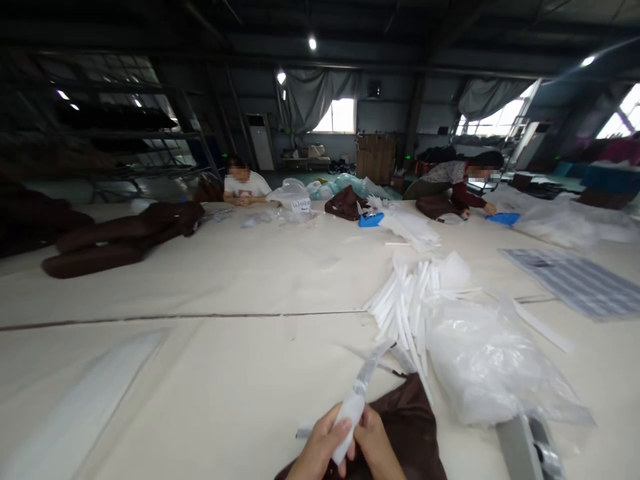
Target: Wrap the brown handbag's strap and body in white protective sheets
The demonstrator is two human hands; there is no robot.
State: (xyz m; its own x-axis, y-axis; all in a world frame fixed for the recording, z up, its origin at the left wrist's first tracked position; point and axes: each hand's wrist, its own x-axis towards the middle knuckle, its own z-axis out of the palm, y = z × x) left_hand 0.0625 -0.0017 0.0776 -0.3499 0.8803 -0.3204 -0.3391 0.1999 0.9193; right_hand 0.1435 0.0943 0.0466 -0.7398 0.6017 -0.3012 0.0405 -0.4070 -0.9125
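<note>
Low in the head view, my left hand [321,437] is closed around a white wrap [351,415], its thumb lying along the near end. From the other side, my right hand [374,440] pinches the same piece with bent fingers. The wrap runs upward into a thin, translucent strip that curves to the right; whatever lies inside it is hidden. Beneath both hands spreads a dark brown bag-like item [413,420], smooth and partly cut off by the bottom edge. A dark strap end shows beside the strip's tip.
White foam strips [403,303] lie heaped ahead, with clear plastic bags [480,363] to the right. A grey tape dispenser [520,447] stands at the lower right. Brown items [130,233] rest far left. Two people, one in a white shirt [257,185], are across the table [240,373].
</note>
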